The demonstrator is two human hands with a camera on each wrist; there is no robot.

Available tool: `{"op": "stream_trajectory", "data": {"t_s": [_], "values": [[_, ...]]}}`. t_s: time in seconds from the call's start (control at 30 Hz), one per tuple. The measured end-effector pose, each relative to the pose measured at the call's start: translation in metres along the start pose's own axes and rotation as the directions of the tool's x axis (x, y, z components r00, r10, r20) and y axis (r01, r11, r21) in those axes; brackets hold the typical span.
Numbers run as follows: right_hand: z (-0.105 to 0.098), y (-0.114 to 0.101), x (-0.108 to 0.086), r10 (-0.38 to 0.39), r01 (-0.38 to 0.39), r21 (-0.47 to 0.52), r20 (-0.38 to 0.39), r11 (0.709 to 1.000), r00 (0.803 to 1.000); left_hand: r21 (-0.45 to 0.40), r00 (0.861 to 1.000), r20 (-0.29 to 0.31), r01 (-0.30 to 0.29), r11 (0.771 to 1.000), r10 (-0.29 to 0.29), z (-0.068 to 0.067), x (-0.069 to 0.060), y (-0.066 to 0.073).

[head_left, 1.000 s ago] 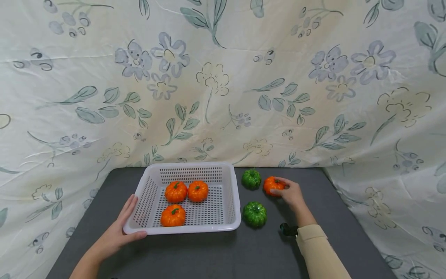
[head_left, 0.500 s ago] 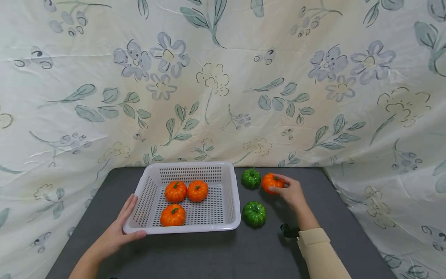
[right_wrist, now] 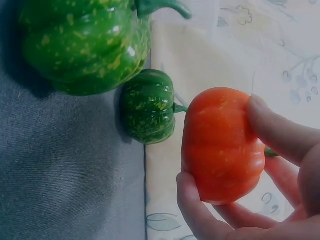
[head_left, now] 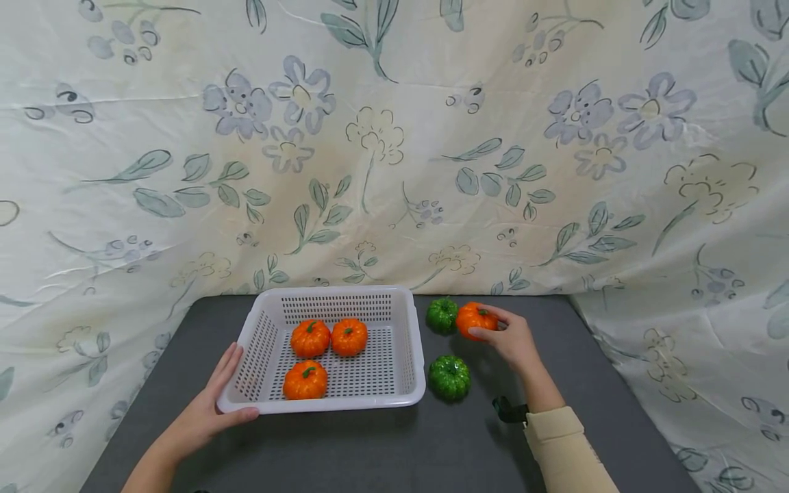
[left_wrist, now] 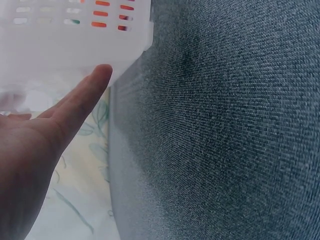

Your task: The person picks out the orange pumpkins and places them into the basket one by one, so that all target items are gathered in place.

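Note:
My right hand (head_left: 513, 340) holds an orange pumpkin (head_left: 473, 320) between thumb and fingers, raised off the table; the right wrist view shows the grip around the pumpkin (right_wrist: 222, 145). Just left of it sits a green pumpkin (head_left: 442, 315), and a second green pumpkin (head_left: 449, 378) lies nearer the front. At the left, my left hand (head_left: 200, 418) rests against the corner of a white plastic basket (head_left: 345, 404), fingers straight along its side and thumb at the front rim. Inside the basket are three orange pumpkins (head_left: 307, 381).
A dark grey cloth-covered table (head_left: 345, 455) carries everything. Behind it hangs a floral curtain (head_left: 382, 171), which also runs down both sides. A black strap-like piece (head_left: 510, 409) sits at the right wrist, beside the beige sleeve (head_left: 564, 445).
The right hand has lifted the orange pumpkin off the table and moved it slightly left, closer to the far green pumpkin. The left hand and the basket have stayed in place.

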State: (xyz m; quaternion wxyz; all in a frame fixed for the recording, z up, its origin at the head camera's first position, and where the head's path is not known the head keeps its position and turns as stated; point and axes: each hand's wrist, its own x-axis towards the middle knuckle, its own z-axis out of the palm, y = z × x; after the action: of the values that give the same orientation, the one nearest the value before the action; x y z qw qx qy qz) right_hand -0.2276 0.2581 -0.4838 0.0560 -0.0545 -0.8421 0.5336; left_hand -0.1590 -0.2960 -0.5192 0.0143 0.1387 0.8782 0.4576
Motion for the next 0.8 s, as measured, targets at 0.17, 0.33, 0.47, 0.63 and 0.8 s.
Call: {"op": "stream_trajectory", "data": {"t_s": [0.17, 0.33, 0.47, 0.63, 0.8], "values": [[0.001, -0.005, -0.004, -0.011, 0.011, -0.012, 0.001, 1.0, 1.0, -0.022, 1.0, -0.002, -0.012, 1.0, 0.012, 0.0, -0.001, -0.001], [0.004, -0.011, -0.008, -0.042, 0.042, -0.071, 0.0, 0.997, 0.999, -0.048, 0.999, -0.009, -0.036, 0.998, 0.036, 0.001, -0.002, -0.002], [0.008, -0.017, -0.011, -0.055, 0.056, -0.086, 0.012, 0.995, 0.998, -0.058, 1.0, -0.006, -0.025, 0.998, 0.024, 0.001, -0.001, -0.003], [0.013, -0.027, -0.015, -0.06, 0.061, -0.081, 0.012, 0.995, 0.998, -0.047, 1.0, -0.004, -0.024, 0.999, 0.024, 0.001, 0.0, -0.004], [0.02, -0.034, -0.018, -0.066, 0.067, -0.064, 0.028, 0.996, 0.997, -0.021, 0.999, -0.012, -0.037, 0.999, 0.036, 0.002, -0.001, -0.006]]}}
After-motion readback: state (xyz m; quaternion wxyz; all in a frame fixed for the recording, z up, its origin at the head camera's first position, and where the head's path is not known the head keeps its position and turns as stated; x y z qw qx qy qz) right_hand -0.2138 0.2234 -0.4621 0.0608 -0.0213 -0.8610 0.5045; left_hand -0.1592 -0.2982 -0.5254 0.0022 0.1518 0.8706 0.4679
